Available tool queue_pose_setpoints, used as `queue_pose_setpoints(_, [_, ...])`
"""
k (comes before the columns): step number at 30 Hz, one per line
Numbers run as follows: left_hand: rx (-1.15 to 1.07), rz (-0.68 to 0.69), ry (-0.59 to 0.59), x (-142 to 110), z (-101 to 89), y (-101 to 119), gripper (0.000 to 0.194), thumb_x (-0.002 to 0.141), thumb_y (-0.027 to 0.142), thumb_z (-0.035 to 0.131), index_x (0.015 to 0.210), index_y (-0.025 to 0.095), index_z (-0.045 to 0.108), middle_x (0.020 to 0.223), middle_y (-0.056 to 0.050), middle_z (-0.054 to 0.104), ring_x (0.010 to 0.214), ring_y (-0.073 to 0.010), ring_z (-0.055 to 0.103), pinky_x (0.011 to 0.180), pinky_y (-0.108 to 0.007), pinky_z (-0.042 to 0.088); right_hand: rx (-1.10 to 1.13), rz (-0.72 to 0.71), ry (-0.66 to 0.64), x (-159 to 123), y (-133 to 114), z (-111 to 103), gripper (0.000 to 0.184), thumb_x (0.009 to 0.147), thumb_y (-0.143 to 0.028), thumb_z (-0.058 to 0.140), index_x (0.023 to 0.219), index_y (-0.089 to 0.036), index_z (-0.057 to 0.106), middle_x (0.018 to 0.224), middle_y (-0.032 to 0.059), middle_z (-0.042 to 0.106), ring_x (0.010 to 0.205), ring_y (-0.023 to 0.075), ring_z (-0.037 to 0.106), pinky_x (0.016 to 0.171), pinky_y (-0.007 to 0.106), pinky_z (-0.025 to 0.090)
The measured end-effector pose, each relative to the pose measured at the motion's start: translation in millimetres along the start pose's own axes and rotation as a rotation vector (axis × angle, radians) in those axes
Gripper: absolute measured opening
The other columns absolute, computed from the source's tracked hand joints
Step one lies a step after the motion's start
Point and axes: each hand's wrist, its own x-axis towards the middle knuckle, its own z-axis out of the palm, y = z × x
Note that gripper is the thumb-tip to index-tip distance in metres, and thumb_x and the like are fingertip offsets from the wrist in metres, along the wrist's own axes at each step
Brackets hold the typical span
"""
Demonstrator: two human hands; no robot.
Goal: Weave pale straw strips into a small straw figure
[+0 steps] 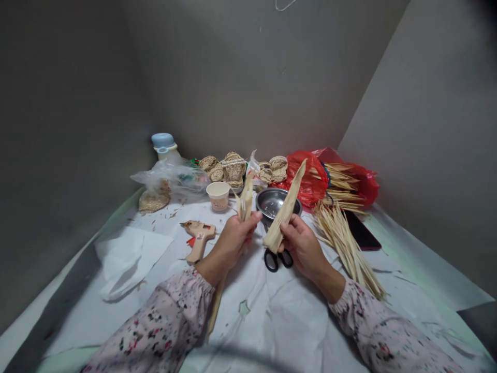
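My left hand (237, 237) is closed around a bunch of dried husk strips (245, 199), whose ends stick up above the thumb. A longer strip hangs below that wrist toward the table. In my right hand (303, 243) a single broad, pale dried husk leaf (288, 210) is pinched near its lower end, its tip slanting up to the right. Both hands are raised over the table, a short way apart. Black-handled scissors (272, 260) lie just beneath the right hand, their blades hidden. Behind the leaf stands a metal bowl (267, 199).
Left of my hands lie a glue gun (201, 237), a paper cup (218, 196) and white tissue (128, 259). Woven pieces (234, 168) line the back. To the right are loose husk strips (349, 243), a phone (363, 233) and a red bag (305, 178) of husks.
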Motion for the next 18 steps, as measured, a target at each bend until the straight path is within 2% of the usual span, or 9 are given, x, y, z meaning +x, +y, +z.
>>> queue_pose_setpoints(3, [0.067, -0.031, -0.131, -3.3, 0.0, -6.0, 0.022, 0.069, 0.031, 0.079, 0.072, 0.013, 0.066, 0.049, 0.003, 0.047, 0.040, -0.0056, 0.032, 0.038, -0.020, 0.018, -0.047, -0.012, -0.038, -1.7, -0.2, 6.5, 0.032, 0.080, -0.044, 0.068, 0.098, -0.021, 0.056, 0.080, -0.0016, 0.060, 0.060, 0.0103, 0.056, 0.046, 0.018, 0.047])
queue_pose_setpoints(6, [0.117, -0.032, -0.120, -2.4, -1.8, -6.2, 0.022, 0.064, 0.028, 0.082, 0.074, 0.013, 0.070, 0.052, 0.001, 0.054, 0.041, -0.0064, 0.035, 0.039, -0.021, 0.019, -0.129, -0.016, -0.020, -2.4, 0.7, 8.3, 0.033, 0.079, -0.044, 0.068, 0.098, -0.020, 0.058, 0.078, -0.0014, 0.061, 0.056, 0.0091, 0.053, 0.044, 0.018, 0.045])
queue_pose_setpoints(11, [0.136, 0.020, -0.035, 1.8, -5.3, -2.4, 0.024, 0.063, 0.031, 0.082, 0.068, 0.015, 0.065, 0.048, 0.004, 0.046, 0.040, -0.0057, 0.030, 0.040, -0.021, 0.018, -0.111, -0.005, 0.088, 0.0, 1.8, -0.6, 0.024, 0.080, -0.039, 0.067, 0.089, -0.019, 0.057, 0.061, -0.0048, 0.056, 0.047, 0.0085, 0.050, 0.043, 0.019, 0.038])
queue_pose_setpoints(14, [0.095, -0.011, -0.040, 1.1, -5.6, -1.9, 0.026, 0.066, 0.034, 0.080, 0.069, 0.016, 0.062, 0.047, 0.007, 0.038, 0.039, -0.0046, 0.024, 0.040, -0.021, 0.014, -0.024, -0.022, 0.138, 0.1, -0.8, -1.4, 0.028, 0.081, -0.041, 0.066, 0.096, -0.021, 0.056, 0.067, -0.0031, 0.059, 0.060, 0.0119, 0.058, 0.050, 0.020, 0.043])
queue_pose_setpoints(16, [0.092, -0.027, -0.074, 0.0, -4.8, -2.8, 0.025, 0.067, 0.035, 0.080, 0.073, 0.016, 0.064, 0.047, 0.007, 0.038, 0.039, -0.0045, 0.024, 0.039, -0.021, 0.014, -0.016, 0.010, 0.058, -1.2, -3.2, 1.9, 0.037, 0.078, -0.045, 0.068, 0.105, -0.021, 0.057, 0.077, -0.0009, 0.062, 0.067, 0.0134, 0.060, 0.055, 0.022, 0.047])
queue_pose_setpoints(18, [0.132, -0.025, -0.084, -0.2, -3.8, -3.7, 0.025, 0.067, 0.036, 0.080, 0.074, 0.016, 0.066, 0.045, 0.007, 0.038, 0.038, -0.0051, 0.024, 0.039, -0.022, 0.013, -0.075, 0.060, -0.059, -2.9, -5.1, 6.0, 0.042, 0.074, -0.045, 0.072, 0.105, -0.020, 0.059, 0.077, -0.0006, 0.063, 0.064, 0.0126, 0.058, 0.054, 0.022, 0.046])
